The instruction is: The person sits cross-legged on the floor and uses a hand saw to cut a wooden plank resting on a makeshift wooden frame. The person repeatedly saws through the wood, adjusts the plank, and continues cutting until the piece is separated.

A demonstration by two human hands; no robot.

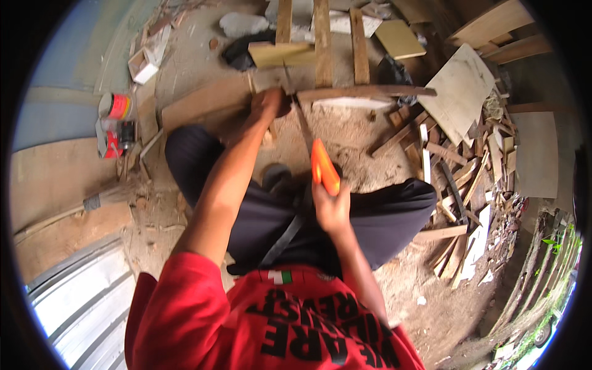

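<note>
Saw [311, 145] in right hand [331, 209]
</note>
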